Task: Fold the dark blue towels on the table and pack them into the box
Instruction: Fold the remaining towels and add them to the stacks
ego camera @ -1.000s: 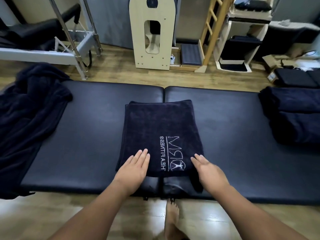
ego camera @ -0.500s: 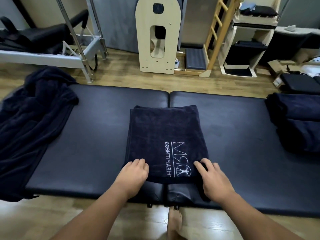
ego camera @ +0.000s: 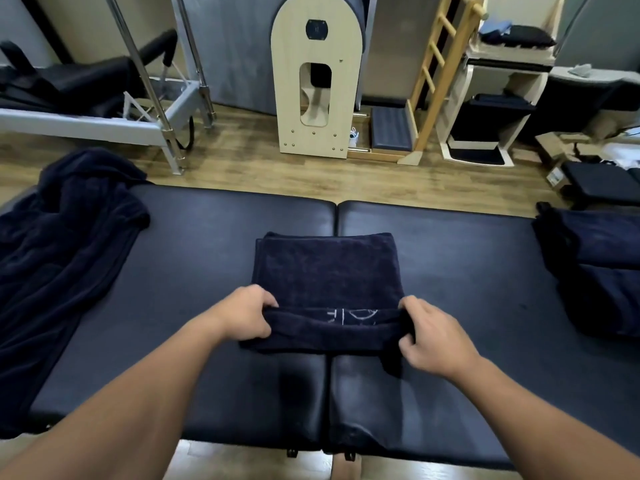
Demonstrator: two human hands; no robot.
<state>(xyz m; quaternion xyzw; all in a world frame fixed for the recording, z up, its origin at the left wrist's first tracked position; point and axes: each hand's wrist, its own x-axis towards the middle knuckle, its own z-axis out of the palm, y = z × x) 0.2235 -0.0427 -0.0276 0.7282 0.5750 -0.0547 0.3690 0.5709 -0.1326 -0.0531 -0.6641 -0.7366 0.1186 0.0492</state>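
Partly folded dark blue terry towel with white printed logo (ego camera: 325, 271) lies flat at the centre of the black padded vinyl table (ego camera: 450, 271), straddling the seam between the two pads. Near edge of the towel is lifted off the table and rolled toward the far side, logo only partly visible inside the curl. Left hand (ego camera: 244, 315) grips the left end of that raised edge, fingers curled over the top, thumb under. Right hand (ego camera: 427, 336) grips the right end the same way, fingers wrapped round the fabric. Both forearms reach in from the near side. Loose heap of unfolded dark blue towels (ego camera: 59, 258) sits on the left end of the table, draping off the edge. Stack of folded dark blue towels (ego camera: 602, 268) sits at the right end, well apart from the centre towel. Behind the table: wooden floor (ego camera: 242, 157), pale wooden arch-shaped exercise unit (ego camera: 311, 98), wooden ladder frame (ego camera: 440, 74), metal-framed reformer (ego camera: 104, 116) on the left. Opened cardboard box (ego camera: 554, 157) on the floor far right, contents not clear.
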